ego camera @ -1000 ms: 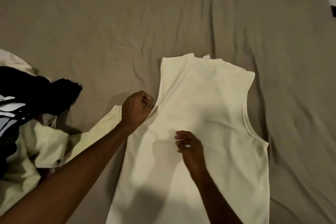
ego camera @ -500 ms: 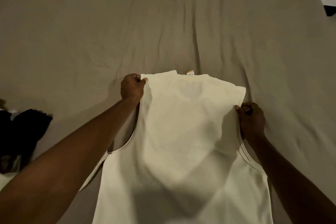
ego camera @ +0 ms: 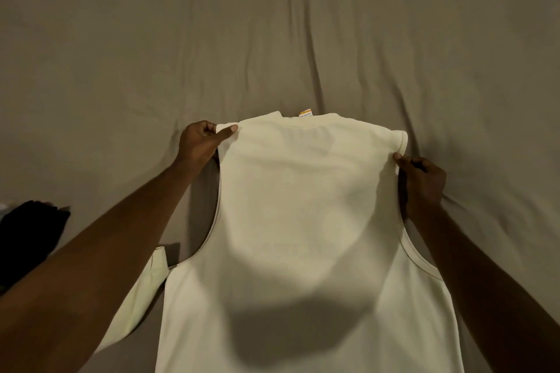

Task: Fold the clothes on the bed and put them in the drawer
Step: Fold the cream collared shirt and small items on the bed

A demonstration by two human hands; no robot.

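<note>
Cream sleeveless shirt (ego camera: 306, 221) lies spread flat on wrinkled tan bedsheet (ego camera: 212, 39). Left hand (ego camera: 201, 141) pinches shirt's left shoulder corner; right hand (ego camera: 422, 180) pinches right shoulder corner. Black garment (ego camera: 28, 236) left of shirt, apart from it.

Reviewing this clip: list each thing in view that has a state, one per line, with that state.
cream sleeveless top: spread flat on the bed, unfolded, gripped at both shoulders
left hand: pinches the top's left shoulder
right hand: pinches the top's right shoulder
neck label: sticks out at the collar
black garment: bunched at the left edge
bed sheet: wrinkled
</note>
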